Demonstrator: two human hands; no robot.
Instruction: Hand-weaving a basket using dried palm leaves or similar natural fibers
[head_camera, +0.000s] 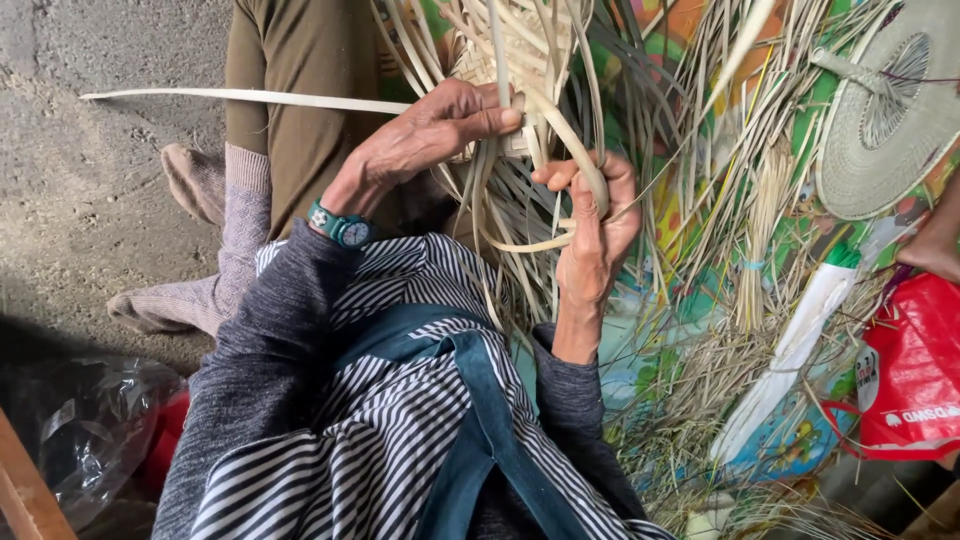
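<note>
woven fan (885, 130) right of hands, bag (915, 370) below it

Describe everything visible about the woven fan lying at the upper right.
The woven fan is a round, pale greenish-tan disc of tightly plaited strips, with an openwork panel of radiating ribs near its middle where a flat handle joins and sticks out toward the upper left. It lies flat on the colourful mat, partly cut off by the picture's top and right edges, with loose straw strips beside it. Neither hand touches it.
</note>
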